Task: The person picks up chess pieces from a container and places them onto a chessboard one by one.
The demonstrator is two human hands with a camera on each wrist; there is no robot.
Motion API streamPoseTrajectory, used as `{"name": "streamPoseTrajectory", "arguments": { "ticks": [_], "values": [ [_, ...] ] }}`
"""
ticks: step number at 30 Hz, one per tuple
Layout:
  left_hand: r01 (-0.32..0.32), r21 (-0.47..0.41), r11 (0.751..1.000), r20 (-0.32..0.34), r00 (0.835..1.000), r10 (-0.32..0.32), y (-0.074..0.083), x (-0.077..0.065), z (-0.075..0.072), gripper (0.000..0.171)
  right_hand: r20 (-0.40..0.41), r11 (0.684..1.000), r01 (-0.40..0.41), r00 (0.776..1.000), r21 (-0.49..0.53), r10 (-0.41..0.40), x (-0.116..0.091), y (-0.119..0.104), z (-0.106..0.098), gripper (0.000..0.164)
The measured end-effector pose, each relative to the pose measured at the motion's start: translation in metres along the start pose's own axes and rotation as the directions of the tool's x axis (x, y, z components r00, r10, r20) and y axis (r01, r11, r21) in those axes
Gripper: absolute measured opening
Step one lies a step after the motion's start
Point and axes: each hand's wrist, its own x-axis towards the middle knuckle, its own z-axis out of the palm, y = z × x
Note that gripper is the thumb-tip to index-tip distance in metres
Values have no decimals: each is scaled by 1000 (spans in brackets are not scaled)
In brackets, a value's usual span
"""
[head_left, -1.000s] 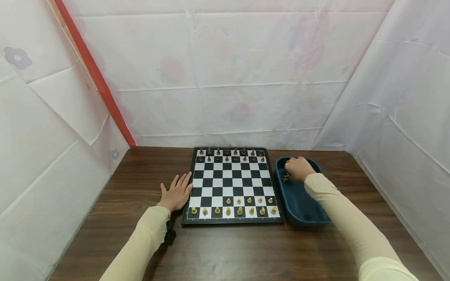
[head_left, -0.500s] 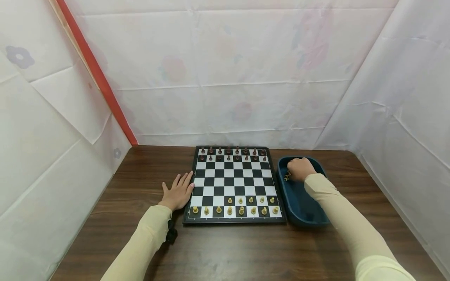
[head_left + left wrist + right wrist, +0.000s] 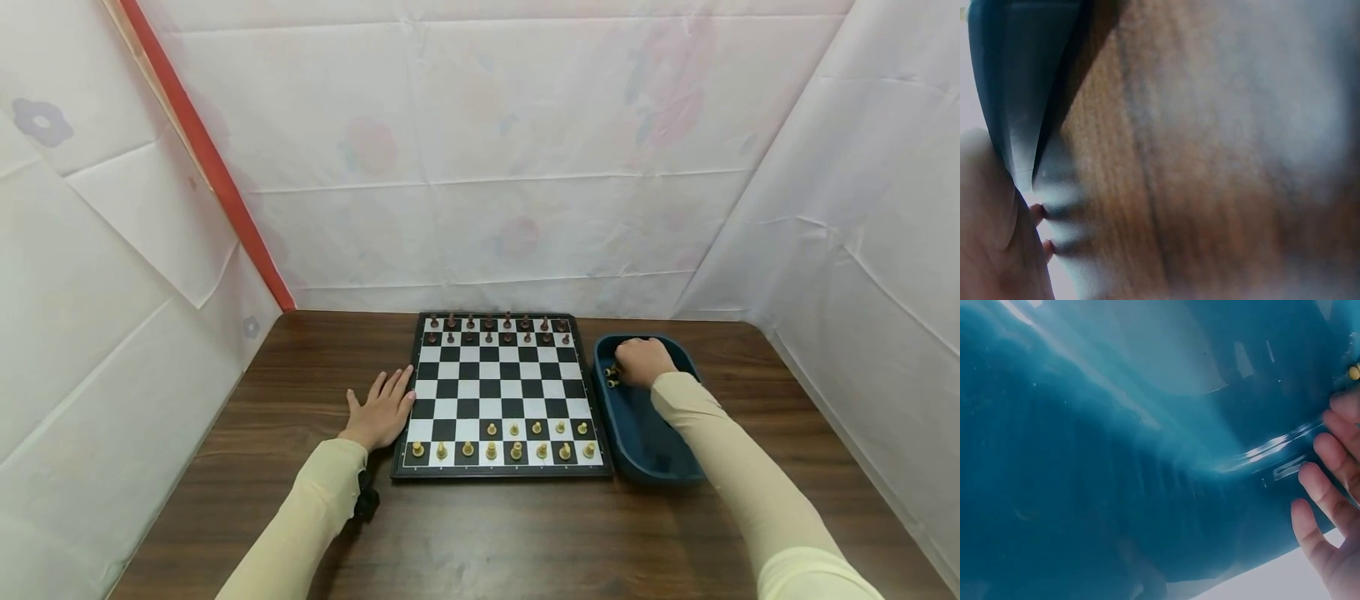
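A black-and-white chessboard (image 3: 480, 383) lies on the table. My left hand (image 3: 378, 415) rests flat with fingers spread, its fingertips at the board's left edge. My right hand (image 3: 643, 362) reaches down into the far end of a blue plastic tray (image 3: 648, 442) to the right of the board. Several yellow chess pieces (image 3: 612, 382) lie in the tray by its fingertips. In the right wrist view the thumb and index tips are close together beside a yellow piece (image 3: 1354, 372), while the other fingers are loosely bent. I cannot tell whether the thumb and index finger hold a piece.
Dark red chess pieces (image 3: 489, 325) stand in two rows at the board's far end. Yellow pieces (image 3: 516, 451) fill the nearest row, with several yellow pawns (image 3: 537, 427) ahead of them at the right. White sheets (image 3: 480, 150) enclose the brown table (image 3: 480, 542) at the back and sides.
The yellow pieces beside my right fingers have shifted a little in the tray. My right hand stays at the tray's far end and my left hand stays in place. The view has tilted slightly.
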Motion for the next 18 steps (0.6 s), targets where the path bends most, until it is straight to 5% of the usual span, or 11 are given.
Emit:
{"name": "streamPoseTrajectory", "arguments": {
  "ticks": [18],
  "values": [
    [8, 0, 1000, 12, 1000, -8, 2, -1, -4, 56, 86, 989, -44, 996, 139, 32, -1, 6, 0, 37]
  ]
}}
